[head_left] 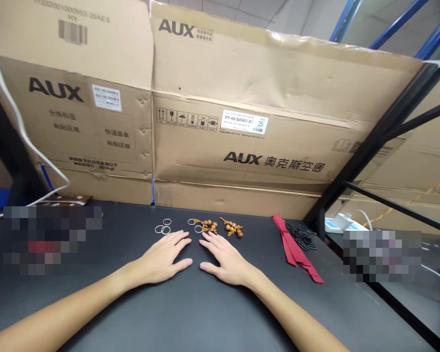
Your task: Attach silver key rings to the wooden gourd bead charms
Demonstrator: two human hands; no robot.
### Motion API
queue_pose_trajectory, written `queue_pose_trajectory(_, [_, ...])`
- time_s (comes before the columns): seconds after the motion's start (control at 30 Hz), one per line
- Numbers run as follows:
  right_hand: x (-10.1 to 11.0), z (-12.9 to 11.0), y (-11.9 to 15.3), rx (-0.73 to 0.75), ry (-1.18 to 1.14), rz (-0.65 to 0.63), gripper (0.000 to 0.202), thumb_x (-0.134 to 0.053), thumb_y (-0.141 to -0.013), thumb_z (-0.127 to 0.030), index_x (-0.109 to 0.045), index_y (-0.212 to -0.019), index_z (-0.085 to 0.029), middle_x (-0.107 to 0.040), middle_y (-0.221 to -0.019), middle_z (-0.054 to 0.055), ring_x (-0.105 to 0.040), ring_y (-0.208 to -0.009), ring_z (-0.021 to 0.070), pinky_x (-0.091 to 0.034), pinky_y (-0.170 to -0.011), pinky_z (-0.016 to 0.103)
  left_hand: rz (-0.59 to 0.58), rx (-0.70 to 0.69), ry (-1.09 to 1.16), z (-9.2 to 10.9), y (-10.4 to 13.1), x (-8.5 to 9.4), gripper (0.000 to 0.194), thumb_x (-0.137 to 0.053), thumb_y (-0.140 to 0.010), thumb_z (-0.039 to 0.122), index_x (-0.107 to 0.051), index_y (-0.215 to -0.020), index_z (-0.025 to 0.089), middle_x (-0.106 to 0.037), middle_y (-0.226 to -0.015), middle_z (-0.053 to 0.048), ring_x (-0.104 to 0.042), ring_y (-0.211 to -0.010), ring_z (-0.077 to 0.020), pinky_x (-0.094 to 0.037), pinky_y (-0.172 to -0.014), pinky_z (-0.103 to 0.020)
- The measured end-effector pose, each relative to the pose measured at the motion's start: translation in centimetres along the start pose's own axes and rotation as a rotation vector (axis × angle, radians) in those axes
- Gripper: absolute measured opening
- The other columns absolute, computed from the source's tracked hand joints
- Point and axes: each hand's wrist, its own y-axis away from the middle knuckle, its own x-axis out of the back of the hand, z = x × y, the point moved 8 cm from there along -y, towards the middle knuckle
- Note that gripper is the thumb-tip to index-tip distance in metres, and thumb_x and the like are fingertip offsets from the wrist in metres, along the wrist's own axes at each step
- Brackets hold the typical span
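Note:
My left hand [165,258] lies palm down on the black table, fingers stretched out and holding nothing. Just beyond its fingertips are several loose metal key rings [165,230]. Flat on the table beside it, my right hand [225,259] is also spread, with nothing in it. Past the right fingertips lie wooden bead pendants [209,225] on orange cord, with key rings [198,229] by them. Another bunch of wooden beads [232,227] with orange cord sits slightly to the right. The right fingers seem close to the nearest beads; I cannot tell whether they touch.
Red ribbon strips [293,247] lie on the right of the table [176,318], beside a pile of small black pieces [303,238]. Cardboard panels [190,137] stand along the back. A black metal post [370,142] slants up at right; a white cable [25,132] hangs at left.

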Motion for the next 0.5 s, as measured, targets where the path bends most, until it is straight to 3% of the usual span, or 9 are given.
queue_pose_trajectory(0.27, [0.0,-0.5,1.1,0.007,0.003,-0.059,0.071,-0.046,-0.093,-0.06,-0.028,-0.151,-0.023,-0.019,-0.159,0.007,-0.013,-0.148,0.0261,-0.012,-0.121,0.048,-0.101,-0.053,-0.001,-0.4,0.8,-0.7,0.07,-0.04,-0.094,0.063,-0.026,-0.152,0.027,-0.023,-0.158,-0.006,-0.022,-0.145,-0.0294,-0.02,-0.119,-0.046])
queue_pose_trajectory(0.5, [-0.1,-0.5,1.6,0.01,0.036,-0.079,0.07,-0.046,-0.094,-0.056,-0.025,-0.152,-0.024,-0.015,-0.16,0.006,-0.01,-0.148,0.0263,-0.012,-0.121,0.049,-0.109,-0.07,0.008,0.0,1.1,-0.5,0.07,-0.041,-0.094,0.063,-0.025,-0.152,0.028,-0.022,-0.157,-0.005,-0.022,-0.145,-0.0292,-0.021,-0.119,-0.046])
